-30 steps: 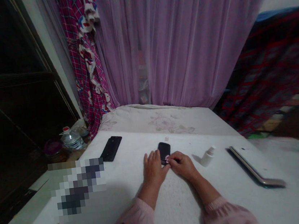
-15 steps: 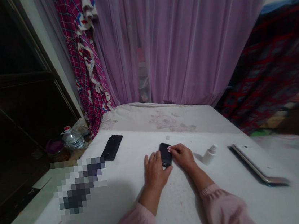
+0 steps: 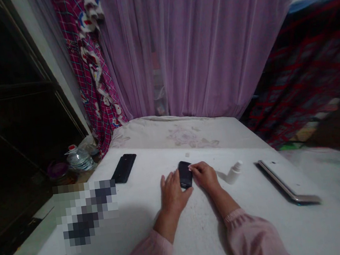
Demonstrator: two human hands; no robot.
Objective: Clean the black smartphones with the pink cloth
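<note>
A small dark smartphone (image 3: 185, 175) lies flat on the white tabletop, its screen facing up. My left hand (image 3: 172, 193) steadies it, with fingers along the left side and the thumb at the bottom right corner. At the phone's upper right edge, my right hand (image 3: 205, 175) is closed in a pinch on a small whitish-pink wipe (image 3: 190, 167), mostly hidden by the fingertips. A white spray bottle (image 3: 234, 172) stands to the right of my right hand. Just beyond the phone lies a tiny pale square piece (image 3: 187, 154).
Dark phones (image 3: 124, 168) lie at the left, near a pixelated patch. A white device with a shiny rim (image 3: 288, 183) rests at the right. Purple curtains (image 3: 203, 49) hang behind the table (image 3: 135, 247). A water jug (image 3: 79, 158) stands low at the left.
The camera view has shifted slightly, so everything sits a little further left. Both hands keep nearly the same place on the phone.
</note>
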